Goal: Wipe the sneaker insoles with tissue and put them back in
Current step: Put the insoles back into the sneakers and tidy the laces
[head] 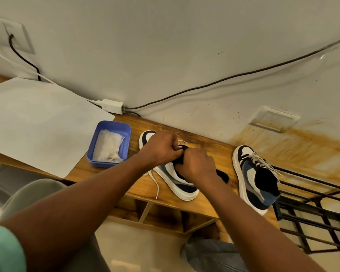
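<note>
- Both hands meet over the nearer sneaker (177,183), which lies on the wooden bench (210,152) with its toe toward the wall.
- The left hand (161,148) has its fingers curled tight on the dark tongue area at the shoe's opening.
- The right hand (196,163) is also curled, gripping a black piece that looks like the insole (222,175); its far end sticks out past the wrist, above the heel. How much of it sits inside the shoe is hidden by the hands.
- A loose white lace (155,183) trails off the sneaker toward the bench's front edge.
- The second sneaker (257,177) stands apart on the right, near the bench's end, laces tied, opening dark.
- A blue plastic tub (126,128) holding crumpled white tissue (108,148) sits just left of the held shoe, beside a large white sheet (37,122).
- A white adapter (113,106) with cables rests against the wall behind.
</note>
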`<state>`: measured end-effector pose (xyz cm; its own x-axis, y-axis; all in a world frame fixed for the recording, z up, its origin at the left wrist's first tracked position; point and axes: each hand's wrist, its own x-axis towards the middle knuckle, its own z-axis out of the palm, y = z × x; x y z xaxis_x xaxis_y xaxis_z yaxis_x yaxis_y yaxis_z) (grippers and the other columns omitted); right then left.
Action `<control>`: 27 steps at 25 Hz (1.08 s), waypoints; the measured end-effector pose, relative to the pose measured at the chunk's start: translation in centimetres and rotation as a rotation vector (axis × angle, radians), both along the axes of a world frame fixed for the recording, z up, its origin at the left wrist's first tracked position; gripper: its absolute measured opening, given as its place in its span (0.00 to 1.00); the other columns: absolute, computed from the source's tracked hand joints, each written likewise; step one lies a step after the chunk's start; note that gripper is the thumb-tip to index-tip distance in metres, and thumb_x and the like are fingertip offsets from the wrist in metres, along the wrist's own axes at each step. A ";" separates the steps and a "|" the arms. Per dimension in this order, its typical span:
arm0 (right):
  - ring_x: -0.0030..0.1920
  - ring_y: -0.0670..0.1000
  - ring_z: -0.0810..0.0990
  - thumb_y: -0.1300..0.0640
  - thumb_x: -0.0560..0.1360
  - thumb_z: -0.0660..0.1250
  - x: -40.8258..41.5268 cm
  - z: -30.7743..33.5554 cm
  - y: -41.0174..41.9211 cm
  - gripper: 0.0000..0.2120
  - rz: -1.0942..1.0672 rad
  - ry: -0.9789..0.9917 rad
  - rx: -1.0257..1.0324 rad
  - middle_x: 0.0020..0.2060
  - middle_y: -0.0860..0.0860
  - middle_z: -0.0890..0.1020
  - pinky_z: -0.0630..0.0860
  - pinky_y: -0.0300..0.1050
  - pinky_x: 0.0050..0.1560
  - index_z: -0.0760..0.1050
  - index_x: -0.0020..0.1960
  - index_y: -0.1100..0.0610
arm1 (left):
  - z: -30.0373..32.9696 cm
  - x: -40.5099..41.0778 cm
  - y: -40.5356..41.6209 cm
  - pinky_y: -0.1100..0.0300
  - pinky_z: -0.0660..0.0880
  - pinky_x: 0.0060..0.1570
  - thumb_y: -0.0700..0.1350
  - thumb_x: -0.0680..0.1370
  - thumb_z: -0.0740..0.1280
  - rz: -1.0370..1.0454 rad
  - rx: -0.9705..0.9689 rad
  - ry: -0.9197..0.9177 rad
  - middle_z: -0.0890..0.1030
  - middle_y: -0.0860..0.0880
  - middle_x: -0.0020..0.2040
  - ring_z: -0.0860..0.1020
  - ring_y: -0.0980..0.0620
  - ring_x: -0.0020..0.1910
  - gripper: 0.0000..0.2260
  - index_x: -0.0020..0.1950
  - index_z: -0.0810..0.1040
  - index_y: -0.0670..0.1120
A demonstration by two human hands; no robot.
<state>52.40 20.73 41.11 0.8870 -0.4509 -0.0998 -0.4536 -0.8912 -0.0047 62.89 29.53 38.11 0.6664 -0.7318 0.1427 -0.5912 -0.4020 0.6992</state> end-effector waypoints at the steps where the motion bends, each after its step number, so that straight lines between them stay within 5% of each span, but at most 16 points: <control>1: 0.54 0.56 0.76 0.40 0.72 0.67 -0.3 0.7 -0.3 0.18 0.012 0.051 -0.015 0.48 0.52 0.77 0.77 0.53 0.50 0.76 0.53 0.52 | 0.0 0.0 0.0 0.58 0.76 0.37 0.49 0.74 0.73 0.001 0.006 0.003 0.80 0.50 0.37 0.79 0.53 0.37 0.08 0.39 0.80 0.46; 3: 0.52 0.55 0.75 0.33 0.67 0.68 -1.6 2.7 -1.1 0.25 0.045 0.165 -0.074 0.48 0.52 0.75 0.77 0.52 0.49 0.74 0.53 0.50 | 0.1 -0.1 0.0 0.57 0.77 0.37 0.49 0.73 0.73 -0.002 0.011 0.004 0.81 0.50 0.37 0.79 0.53 0.37 0.08 0.39 0.80 0.46; 6: 0.40 0.50 0.75 0.29 0.66 0.68 -4.0 5.1 -2.3 0.26 0.089 0.340 -0.128 0.37 0.48 0.75 0.70 0.43 0.34 0.67 0.42 0.51 | 0.3 -0.3 0.0 0.54 0.80 0.40 0.50 0.74 0.73 -0.003 0.008 0.017 0.81 0.49 0.39 0.80 0.52 0.39 0.08 0.42 0.80 0.45; 9: 0.33 0.47 0.75 0.34 0.69 0.69 -4.5 5.1 -3.2 0.22 0.026 0.247 -0.029 0.33 0.48 0.75 0.66 0.40 0.29 0.73 0.43 0.53 | 0.3 -0.3 0.0 0.55 0.81 0.42 0.50 0.74 0.74 0.005 -0.003 0.029 0.81 0.50 0.39 0.81 0.53 0.40 0.08 0.42 0.80 0.46; 16: 0.37 0.53 0.80 0.47 0.71 0.70 -2.3 0.8 -1.6 0.11 0.001 -0.035 -0.038 0.38 0.50 0.80 0.77 0.46 0.34 0.79 0.48 0.54 | 0.4 -0.3 0.1 0.59 0.78 0.39 0.48 0.74 0.74 0.028 -0.014 0.015 0.82 0.50 0.38 0.80 0.54 0.38 0.07 0.41 0.82 0.45; 24: 0.44 0.55 0.81 0.57 0.78 0.65 0.6 -3.1 -0.9 0.06 0.053 -0.020 0.011 0.45 0.53 0.82 0.76 0.46 0.40 0.77 0.54 0.55 | 0.6 0.2 0.4 0.57 0.81 0.45 0.45 0.74 0.74 -0.005 0.017 0.031 0.83 0.49 0.40 0.81 0.53 0.40 0.06 0.45 0.83 0.43; 27: 0.44 0.55 0.81 0.58 0.79 0.62 0.7 -3.2 -1.7 0.07 0.213 0.166 0.099 0.46 0.55 0.83 0.78 0.48 0.44 0.77 0.54 0.58 | 0.6 0.1 0.5 0.55 0.82 0.46 0.45 0.74 0.74 -0.018 0.005 0.043 0.83 0.49 0.41 0.81 0.54 0.40 0.06 0.46 0.83 0.43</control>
